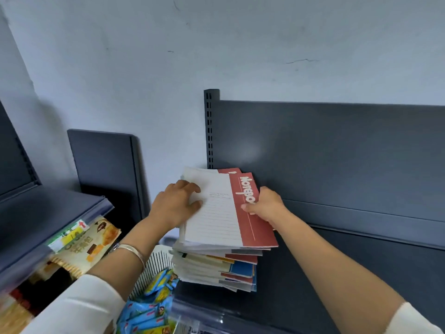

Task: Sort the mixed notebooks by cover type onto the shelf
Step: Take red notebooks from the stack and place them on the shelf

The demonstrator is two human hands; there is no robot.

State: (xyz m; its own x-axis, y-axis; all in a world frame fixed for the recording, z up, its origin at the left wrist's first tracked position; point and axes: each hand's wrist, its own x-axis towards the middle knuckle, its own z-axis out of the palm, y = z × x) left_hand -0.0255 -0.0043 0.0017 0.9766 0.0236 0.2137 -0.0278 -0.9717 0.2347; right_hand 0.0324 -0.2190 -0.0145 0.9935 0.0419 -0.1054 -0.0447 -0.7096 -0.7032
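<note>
Stack of notebooks (216, 263) set on dark shelf (337, 273), top red notebook (255, 218) pinched by right hand (266, 204), left hand (177, 201) laid flat, fingers spread, on its lined page

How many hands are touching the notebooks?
2. The left hand lies flat on the white lined part of the top notebook. The right hand grips that notebook's red right edge. No other hands show.
</note>
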